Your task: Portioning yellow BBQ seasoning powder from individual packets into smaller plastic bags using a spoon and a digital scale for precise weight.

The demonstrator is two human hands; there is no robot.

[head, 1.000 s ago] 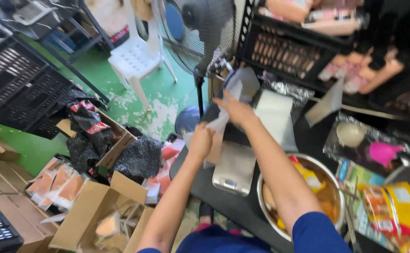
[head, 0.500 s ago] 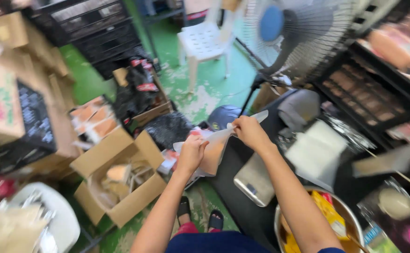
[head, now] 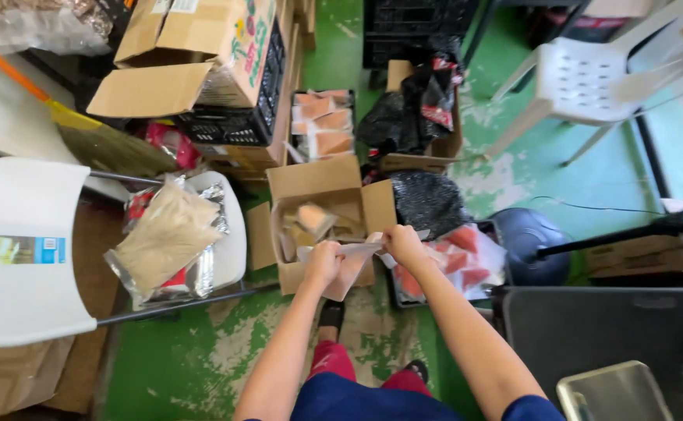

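Note:
My left hand [head: 323, 262] and my right hand [head: 401, 243] both grip a clear plastic pouch [head: 354, 265] with something pale orange in it. I hold it over the front edge of an open cardboard box [head: 320, 212] on the floor. Inside the box lie several similar pouches [head: 313, 219]. My legs in red trousers and dark sandals show below the hands.
A white plastic chair [head: 26, 249] at left carries a silver-edged bag of tan material [head: 167, 234]. More cardboard boxes [head: 193, 54], a black crate [head: 228, 125], black bags [head: 426, 199] and packs of orange goods [head: 322, 123] crowd the green floor. A fan base [head: 527, 245] and dark table [head: 606, 331] stand at right.
My view swung left and down from the table to the floor. Both hands carried the pouch from the table edge over to the open cardboard box.

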